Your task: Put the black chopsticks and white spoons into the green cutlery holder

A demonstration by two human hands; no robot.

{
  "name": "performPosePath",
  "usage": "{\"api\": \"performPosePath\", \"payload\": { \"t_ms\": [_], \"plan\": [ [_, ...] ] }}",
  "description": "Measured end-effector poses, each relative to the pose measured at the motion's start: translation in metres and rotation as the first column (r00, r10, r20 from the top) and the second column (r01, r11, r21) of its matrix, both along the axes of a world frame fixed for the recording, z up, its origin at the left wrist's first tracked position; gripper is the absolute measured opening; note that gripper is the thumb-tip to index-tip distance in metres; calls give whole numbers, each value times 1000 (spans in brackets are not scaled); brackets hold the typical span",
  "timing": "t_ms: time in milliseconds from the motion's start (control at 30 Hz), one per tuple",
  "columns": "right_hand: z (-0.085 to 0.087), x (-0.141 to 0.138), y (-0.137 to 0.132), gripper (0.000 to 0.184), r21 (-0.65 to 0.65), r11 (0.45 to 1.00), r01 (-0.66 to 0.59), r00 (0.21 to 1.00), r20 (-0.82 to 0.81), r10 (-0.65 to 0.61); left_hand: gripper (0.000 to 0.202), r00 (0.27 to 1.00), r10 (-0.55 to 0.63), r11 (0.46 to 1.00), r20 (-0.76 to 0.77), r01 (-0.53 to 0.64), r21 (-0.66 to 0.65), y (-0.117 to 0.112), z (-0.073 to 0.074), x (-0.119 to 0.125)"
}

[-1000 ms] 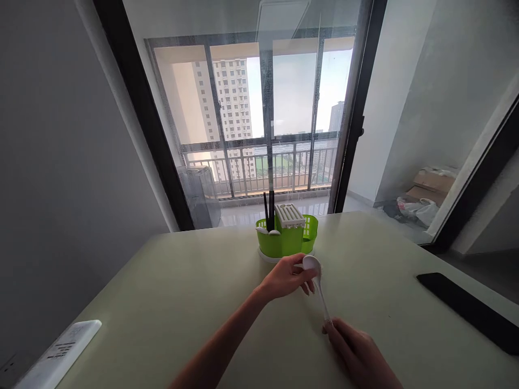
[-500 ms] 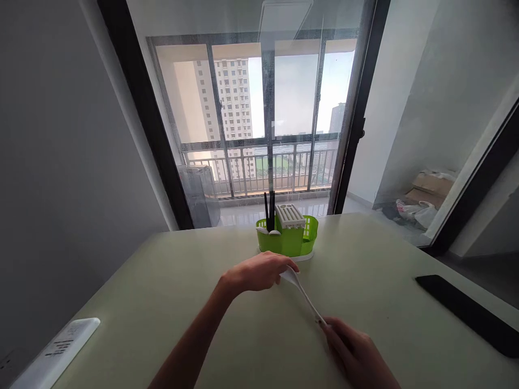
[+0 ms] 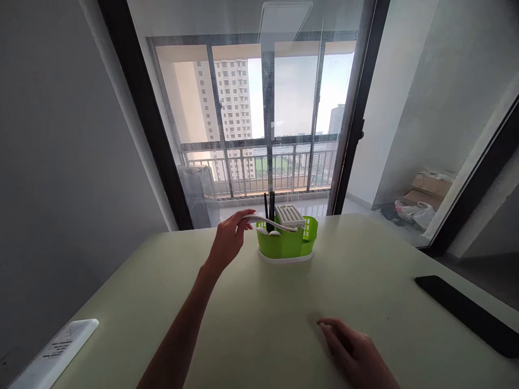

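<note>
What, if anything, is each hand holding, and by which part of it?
The left hand holds the white spoon by its bowl end; no object is visible in the right hand.

Pale table [image 3: 284, 294] before dark door frame [image 3: 142, 102], grey wall [image 3: 52, 151] leftward, daylit windows [image 3: 294, 97] beyond.

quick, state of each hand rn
Left hand: closed on the white spoon.
Right hand: fingers curled, nothing visible in it; whether fully closed, cannot tell.

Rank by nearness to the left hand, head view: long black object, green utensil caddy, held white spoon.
1. White spoon: in the left hand.
2. Green utensil caddy: to the hand's right.
3. Long black object: far right.
</note>
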State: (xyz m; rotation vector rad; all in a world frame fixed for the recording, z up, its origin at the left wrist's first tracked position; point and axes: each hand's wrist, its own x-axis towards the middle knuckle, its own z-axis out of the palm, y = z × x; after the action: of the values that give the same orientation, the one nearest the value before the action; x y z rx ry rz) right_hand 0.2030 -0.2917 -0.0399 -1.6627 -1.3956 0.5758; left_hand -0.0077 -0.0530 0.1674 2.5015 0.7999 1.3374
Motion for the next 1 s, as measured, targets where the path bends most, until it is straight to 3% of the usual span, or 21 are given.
{"api": "performPosePath", "payload": {
  "t_ms": [200,467,733,1000],
  "plan": [
    [5,0,-1,52,1,1000,-8,1000,8,8,28,987,151,982,58,-157,101,28,-23,-6],
    [11,-1,-1,49,-1,1000,-19,1000,13,19,31,987,148,964,-54,-132,229,43,-39,-11],
    [5,-1,0,48,21,1000,-6,1000,16,6,37,987,116,968,-114,-86,237,43,-48,-4],
    [7,-3,0,49,36,999,20,999,49,-22,32,989,59,992,-136,-43,115,51,-54,9]
  ]
}}
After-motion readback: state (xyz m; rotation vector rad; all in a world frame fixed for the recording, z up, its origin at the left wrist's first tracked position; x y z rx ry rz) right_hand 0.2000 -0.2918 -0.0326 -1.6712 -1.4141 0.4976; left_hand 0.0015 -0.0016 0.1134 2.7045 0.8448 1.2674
